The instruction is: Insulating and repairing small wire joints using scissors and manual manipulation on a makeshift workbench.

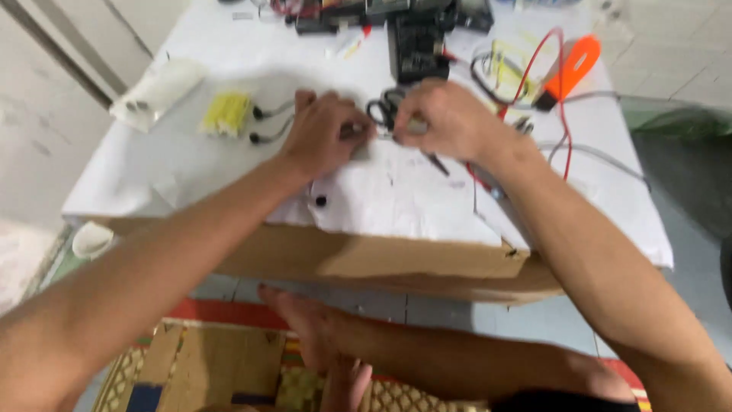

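1. Hands first: we see the left hand (pixel 329 131) and the right hand (pixel 448 118) brought close together over the middle of the low table (pixel 229 46), fingers curled around a small greyish part (pixel 415 126) pinched between them; blur keeps us from telling what the part is or how tightly it is held.
2. The part lies directly between both hands, slightly nearer the right one, and its long axis cannot be made out.
3. Black-handled scissors (pixel 385 107) lie just behind the fingertips, touching or nearly so.
4. A thin dark probe-like tool (pixel 437 162) sticks out below the right hand, slanting toward us.
5. Red wire (pixel 562 99) and an orange-handled tool (pixel 570 67) sit to the right, a yellow bundle (pixel 226 113) and black cable ends (pixel 263 126) to the left, all apart from the hands.
6. Nothing stands between the two hands.
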